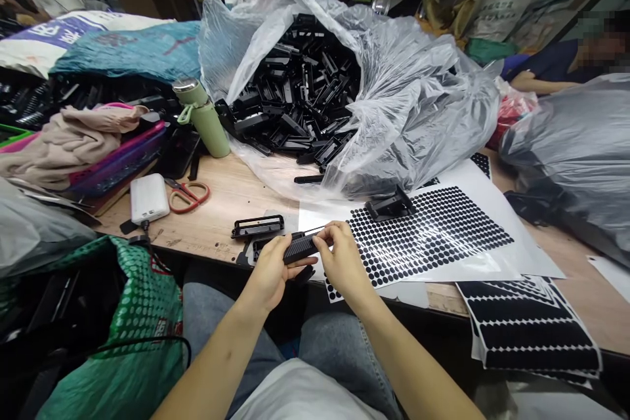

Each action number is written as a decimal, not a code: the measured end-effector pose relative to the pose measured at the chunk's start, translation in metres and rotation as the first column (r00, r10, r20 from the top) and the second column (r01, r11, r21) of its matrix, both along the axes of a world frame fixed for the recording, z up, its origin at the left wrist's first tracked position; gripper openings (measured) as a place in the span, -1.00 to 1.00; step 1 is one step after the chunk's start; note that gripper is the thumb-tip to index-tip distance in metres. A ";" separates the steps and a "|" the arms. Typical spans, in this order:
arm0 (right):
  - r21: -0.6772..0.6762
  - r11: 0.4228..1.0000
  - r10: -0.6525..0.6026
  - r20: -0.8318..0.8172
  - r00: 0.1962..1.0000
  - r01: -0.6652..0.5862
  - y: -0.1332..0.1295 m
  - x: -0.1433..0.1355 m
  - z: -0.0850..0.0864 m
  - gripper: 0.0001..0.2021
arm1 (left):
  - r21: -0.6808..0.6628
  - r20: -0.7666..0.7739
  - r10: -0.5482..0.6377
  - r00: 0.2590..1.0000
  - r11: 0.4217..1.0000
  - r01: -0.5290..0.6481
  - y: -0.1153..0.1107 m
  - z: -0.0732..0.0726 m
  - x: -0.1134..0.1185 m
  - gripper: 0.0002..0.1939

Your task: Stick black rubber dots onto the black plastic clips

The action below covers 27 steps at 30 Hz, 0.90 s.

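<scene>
Near the table's front edge, my left hand [272, 270] is wrapped round a black ribbed plastic part [300, 249]. The fingers of my right hand [343, 262] are pinched together at the right end of that same part. A black rectangular frame piece [257, 226] lies just left of my hands, with another dark piece partly hidden behind my left hand. Right of my right hand spreads a white sheet of round black dots [433, 230]. A black part [390, 205] rests on its upper left corner.
Behind my hands, a large clear plastic bag [408, 98] holds many black parts [300, 92]. A green bottle [209, 121], red scissors [189, 197] and a white power bank [149, 198] stand or lie left. Black strip sheets [534, 328] overhang the front edge. A person's arm [541, 84] shows far right.
</scene>
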State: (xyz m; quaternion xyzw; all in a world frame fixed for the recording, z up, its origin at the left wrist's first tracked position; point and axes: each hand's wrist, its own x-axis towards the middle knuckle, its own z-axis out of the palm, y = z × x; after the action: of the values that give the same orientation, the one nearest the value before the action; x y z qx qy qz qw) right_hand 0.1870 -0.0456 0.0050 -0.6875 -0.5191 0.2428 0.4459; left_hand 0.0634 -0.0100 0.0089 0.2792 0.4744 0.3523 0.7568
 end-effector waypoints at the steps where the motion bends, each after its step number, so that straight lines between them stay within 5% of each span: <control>1: 0.013 0.999 -0.039 0.023 0.999 0.038 -0.002 0.000 -0.001 -0.95 | -0.007 0.006 0.009 1.000 1.000 -0.008 0.000 0.000 0.001 -0.88; 4: -0.032 0.995 -0.088 0.055 0.995 0.090 -0.010 -0.004 -0.006 -0.89 | -0.016 0.043 0.053 0.998 0.998 -0.053 0.002 0.000 0.004 -0.87; 8: -0.072 0.997 0.003 0.050 0.999 0.001 -0.020 -0.010 -0.010 -0.87 | 0.013 0.081 0.142 0.987 0.990 -0.143 0.004 0.002 0.007 -0.86; 18: 0.116 0.964 0.235 0.033 0.971 -0.238 -0.014 -0.004 -0.009 -0.95 | -0.049 0.125 0.073 0.989 0.997 -0.067 0.018 0.002 -0.012 -0.76; 27: 0.432 0.872 0.136 0.242 0.961 -0.232 -0.019 -0.013 -0.027 -0.88 | -0.103 0.216 0.107 0.971 0.991 -0.086 0.026 0.010 -0.022 -0.70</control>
State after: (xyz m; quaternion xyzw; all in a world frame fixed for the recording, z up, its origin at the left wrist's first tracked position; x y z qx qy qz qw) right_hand 0.1740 -0.0650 -0.0221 -0.5319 -0.6678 0.0842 0.5138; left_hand 0.0418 0.0161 0.0185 0.1792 0.4163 0.3951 0.7991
